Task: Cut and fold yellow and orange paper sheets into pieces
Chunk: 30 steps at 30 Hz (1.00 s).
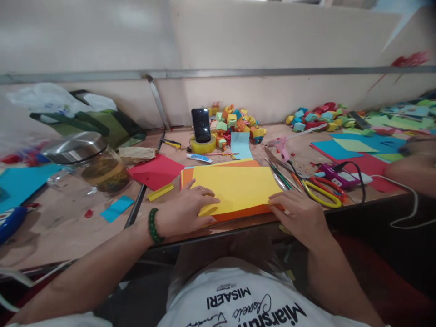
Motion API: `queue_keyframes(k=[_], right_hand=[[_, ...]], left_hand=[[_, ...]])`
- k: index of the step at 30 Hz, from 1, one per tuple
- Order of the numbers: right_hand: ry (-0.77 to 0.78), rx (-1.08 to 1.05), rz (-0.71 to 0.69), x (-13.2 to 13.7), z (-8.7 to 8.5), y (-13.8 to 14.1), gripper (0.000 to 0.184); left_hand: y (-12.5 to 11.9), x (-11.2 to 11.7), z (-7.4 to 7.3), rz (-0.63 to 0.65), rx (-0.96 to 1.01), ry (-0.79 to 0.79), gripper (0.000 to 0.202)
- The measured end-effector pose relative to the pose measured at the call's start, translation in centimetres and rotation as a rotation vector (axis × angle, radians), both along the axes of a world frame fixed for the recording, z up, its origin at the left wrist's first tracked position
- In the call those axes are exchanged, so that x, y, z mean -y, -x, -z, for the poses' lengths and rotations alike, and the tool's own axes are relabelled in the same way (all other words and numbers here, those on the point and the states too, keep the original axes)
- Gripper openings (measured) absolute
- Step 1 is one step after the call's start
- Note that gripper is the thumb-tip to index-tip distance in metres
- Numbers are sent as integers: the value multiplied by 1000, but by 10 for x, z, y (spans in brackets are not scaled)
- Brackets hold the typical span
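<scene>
A sheet of yellow paper [238, 186] lies on top of a stack with orange paper [240, 214] showing under its front edge. My left hand [187, 206] rests on the left side of the stack, fingers apart, with a ring and a green bead bracelet at the wrist. At the front right corner, my right hand [299, 215] pinches the yellow sheet between thumb and fingers. Left of the stack are a red sheet [158, 171] and a narrow yellow strip [161, 192]. Scissors [323, 193] with yellow handles lie just beyond my right hand.
A phone [201, 125] leans upright on a tape roll [203, 144], beside a heap of folded paper pieces [231, 122]. A glass tea jar [98, 168] stands left. Rightward are a pink glue gun [282, 147], a purple device [339, 176] with cables and another person's arm [413, 175].
</scene>
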State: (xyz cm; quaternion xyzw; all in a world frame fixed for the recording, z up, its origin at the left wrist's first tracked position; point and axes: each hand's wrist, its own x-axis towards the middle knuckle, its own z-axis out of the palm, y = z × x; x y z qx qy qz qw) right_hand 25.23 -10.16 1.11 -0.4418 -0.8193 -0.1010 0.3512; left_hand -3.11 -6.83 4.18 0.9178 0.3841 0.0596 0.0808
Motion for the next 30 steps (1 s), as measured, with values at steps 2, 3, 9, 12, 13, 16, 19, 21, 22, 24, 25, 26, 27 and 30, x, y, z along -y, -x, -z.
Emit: queue_keyframes(k=[2, 3, 9, 12, 13, 16, 19, 21, 22, 24, 25, 26, 27, 30], right_hand=[[-30, 64, 15, 11, -4, 17, 29], [-28, 81, 6, 17, -3, 24, 29], [185, 30, -149, 33, 13, 9, 37], [224, -30, -202, 27, 13, -21, 46], [209, -41, -205, 25, 12, -28, 44], [149, -47, -221, 21, 8, -32, 39], [142, -19, -203, 23, 8, -21, 34], [162, 3, -186, 25, 9, -15, 32], [179, 5, -184, 26, 10, -14, 29], [222, -33, -173, 26, 11, -17, 19], [250, -70, -165, 25, 11, -20, 14], [288, -114, -158, 24, 11, -24, 12], [332, -163, -154, 22, 11, -28, 13], [477, -320, -167, 15, 8, -34, 18]], left_hand=[[-16, 11, 2, 14, -7, -101, 28], [-24, 16, 4, 20, -2, -145, 23], [-36, 27, 7, -2, 165, -159, 28], [-17, 22, 11, -39, 317, -68, 29], [-10, 21, 12, -47, 352, -41, 30], [-2, 24, 17, -104, 330, -4, 29], [-6, 38, 20, -150, 302, 3, 35], [-10, 48, 23, -128, 406, 58, 36], [-11, 51, 24, -125, 480, 91, 31], [-11, 55, 28, -188, 626, 116, 18], [-9, 54, 29, -245, 684, 105, 20], [-7, 53, 31, -305, 730, 88, 26], [-4, 52, 32, -354, 760, 76, 31], [5, 48, 36, -420, 766, 108, 38]])
